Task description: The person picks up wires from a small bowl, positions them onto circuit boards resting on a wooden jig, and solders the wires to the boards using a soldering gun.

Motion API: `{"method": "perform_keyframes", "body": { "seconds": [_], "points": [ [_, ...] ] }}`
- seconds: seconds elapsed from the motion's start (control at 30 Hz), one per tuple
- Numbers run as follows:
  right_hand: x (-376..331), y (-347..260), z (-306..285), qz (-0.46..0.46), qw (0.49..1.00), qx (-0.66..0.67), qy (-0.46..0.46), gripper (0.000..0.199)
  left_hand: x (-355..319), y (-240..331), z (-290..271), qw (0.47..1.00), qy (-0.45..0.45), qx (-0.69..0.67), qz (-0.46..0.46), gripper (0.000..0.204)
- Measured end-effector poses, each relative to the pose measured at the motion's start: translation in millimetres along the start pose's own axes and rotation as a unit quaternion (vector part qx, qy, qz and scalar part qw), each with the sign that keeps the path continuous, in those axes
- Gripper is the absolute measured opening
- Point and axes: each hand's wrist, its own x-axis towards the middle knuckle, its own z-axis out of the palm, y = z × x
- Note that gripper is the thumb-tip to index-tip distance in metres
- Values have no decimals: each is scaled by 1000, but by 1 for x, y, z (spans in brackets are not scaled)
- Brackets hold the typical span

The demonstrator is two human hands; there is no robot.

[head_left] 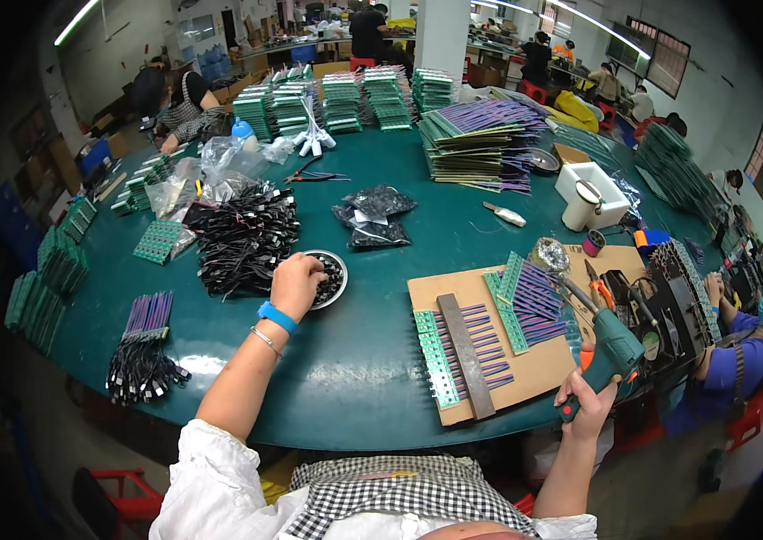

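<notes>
My left hand [299,281], with a blue band at its wrist, reaches into a round metal dish [342,290] of small black parts. Its fingers are drawn together at the tips; what they pinch, if anything, is hidden. In my right hand [590,402] is the handle of a green heat gun [617,342], its nozzle angled up and left. Left of the heat gun lies a cardboard sheet [534,382]. On it a metal bar [465,355] presses across purple and dark wires of a green circuit board strip [436,360]. More wired boards [516,306] lie beside it.
A heap of black cables [251,238] adjoins the dish. Bagged black parts [374,216] lie beyond it. Stacked boards [480,135] and a white foam box [611,193] stand farther back. Pliers [596,283] rest near the heat gun. A co-worker in purple [732,369] sits at right.
</notes>
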Motion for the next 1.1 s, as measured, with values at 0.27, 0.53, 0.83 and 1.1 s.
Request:
{"method": "perform_keyframes", "body": {
  "seconds": [0.27,0.53,0.83,1.1],
  "points": [
    [-14,2,18,23,998,42,-39,47,-20,69,-16,916,4,-398,-44,13],
    [-43,26,66,150,979,85,-105,49,-80,185,-36,882,-14,-392,261,29],
    [-53,32,73,169,969,99,-153,52,-102,196,-25,858,-38,-435,271,32],
    [-52,33,73,160,970,104,-150,54,-104,203,-27,846,6,-432,312,30]
  ]
}}
